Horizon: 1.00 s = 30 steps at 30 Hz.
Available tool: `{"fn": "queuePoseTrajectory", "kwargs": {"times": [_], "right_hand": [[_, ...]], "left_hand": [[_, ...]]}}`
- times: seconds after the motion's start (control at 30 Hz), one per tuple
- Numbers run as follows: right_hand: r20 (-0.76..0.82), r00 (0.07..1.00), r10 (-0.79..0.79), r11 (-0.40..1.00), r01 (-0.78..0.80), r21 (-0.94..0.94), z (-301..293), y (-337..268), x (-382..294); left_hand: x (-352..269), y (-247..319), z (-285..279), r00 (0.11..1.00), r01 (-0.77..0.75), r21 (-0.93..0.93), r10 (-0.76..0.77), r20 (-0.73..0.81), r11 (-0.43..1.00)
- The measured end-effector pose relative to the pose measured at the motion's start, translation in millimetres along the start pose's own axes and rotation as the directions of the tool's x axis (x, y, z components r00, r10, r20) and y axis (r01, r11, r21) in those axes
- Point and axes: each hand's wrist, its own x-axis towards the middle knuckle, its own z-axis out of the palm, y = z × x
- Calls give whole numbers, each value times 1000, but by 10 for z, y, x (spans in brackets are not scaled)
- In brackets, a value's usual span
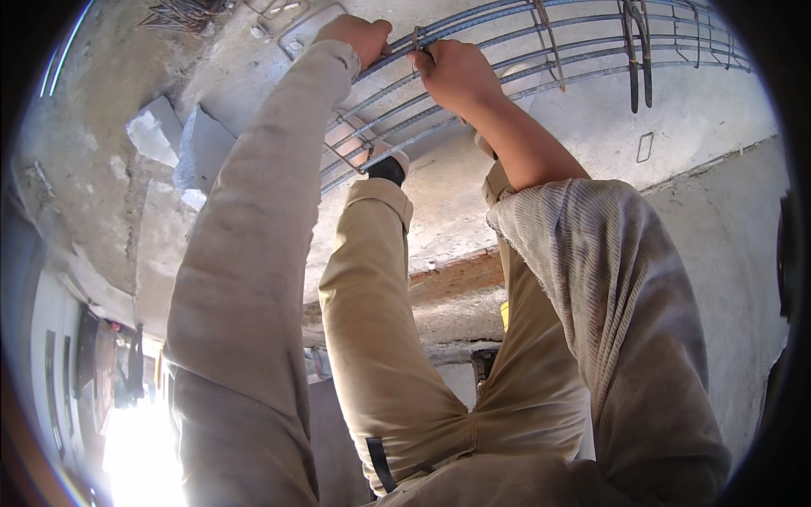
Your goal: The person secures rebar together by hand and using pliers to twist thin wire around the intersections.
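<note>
A long reinforcing-steel cage (393, 113) of ribbed bars runs across the top of the view, over my feet. My left hand (357, 39) is curled at the far upper bars, its fingertips partly hidden. Just right of it, my right hand (461, 75) has thumb and forefinger pinched on a rusty steel stirrup (416, 37) that loops around the bars. Another stirrup (549, 38) crosses the cage further right. A pair of pincers (647, 76) with dark handles hangs over the bars beyond it.
Two broken pale blocks (203, 149) lie on the concrete floor at left. A heap of rusty metal pieces (184, 12) sits at upper left, near loose wire frames (310, 28). One small rectangular stirrup (645, 147) lies right of the cage. A floor edge (456, 272) passes behind my feet.
</note>
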Motion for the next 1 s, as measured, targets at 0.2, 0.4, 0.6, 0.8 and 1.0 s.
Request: {"fn": "queuePoseTrajectory", "kwargs": {"times": [0.2, 0.4, 0.6, 0.8, 1.0], "right_hand": [[-15, 999, 39, 999, -39, -16, 94, 208, -49], [50, 997, 57, 998, -57, 13, 15, 101, -68], [16, 998, 68, 989, -70, 128, 107, 47, -80], [-24, 999, 23, 985, -18, 172, 179, 132, -48], [105, 990, -94, 970, 67, 232, 10, 197, 12]], "left_hand": [[85, 535, 43, 564, 494, -52, -274, 779, 868], [482, -28, 365, 637, 584, -441, -48, 769, 682], [447, -191, 351, 914, 129, -174, -49, 402, 976], [-196, 359, 366, 916, 220, -383, -325, -234, 897], [-412, 438, 476, 892, -44, -470, -177, -416, 882]]}}
